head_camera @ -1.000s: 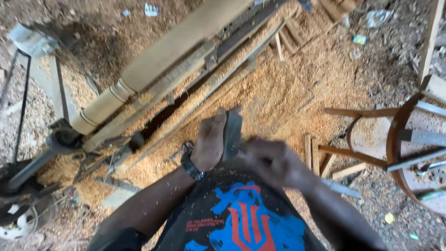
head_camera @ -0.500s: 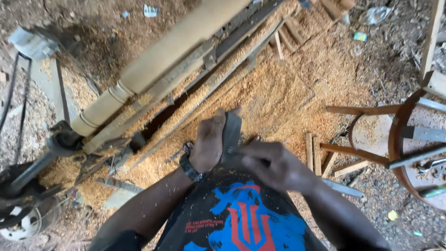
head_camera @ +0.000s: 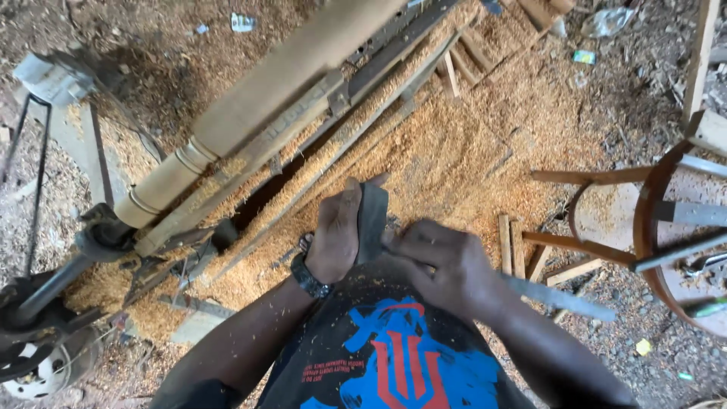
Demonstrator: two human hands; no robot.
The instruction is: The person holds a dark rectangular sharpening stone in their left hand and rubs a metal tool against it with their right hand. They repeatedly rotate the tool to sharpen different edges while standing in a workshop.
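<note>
My left hand (head_camera: 335,236) grips a flat dark grey block, like a sharpening stone (head_camera: 371,220), held upright in front of my chest. My right hand (head_camera: 443,265) is closed around a long flat metal tool (head_camera: 564,298) whose blade end sticks out to the right past my wrist. The tool's other end meets the stone's side between my two hands. A wristwatch (head_camera: 310,276) sits on my left wrist. Above my hands a long round wooden post (head_camera: 280,95) lies mounted on a lathe (head_camera: 250,170), running diagonally from lower left to upper right.
Thick sawdust (head_camera: 454,144) covers the ground under and beside the lathe. A round wooden stool frame (head_camera: 651,220) stands at the right with metal tools lying across it. Wood offcuts (head_camera: 511,242) lie by my right hand. The lathe's motor end and a wheel (head_camera: 38,363) are at lower left.
My right hand has shifted slightly against the stone while my left hand keeps it upright. The view has barely moved.
</note>
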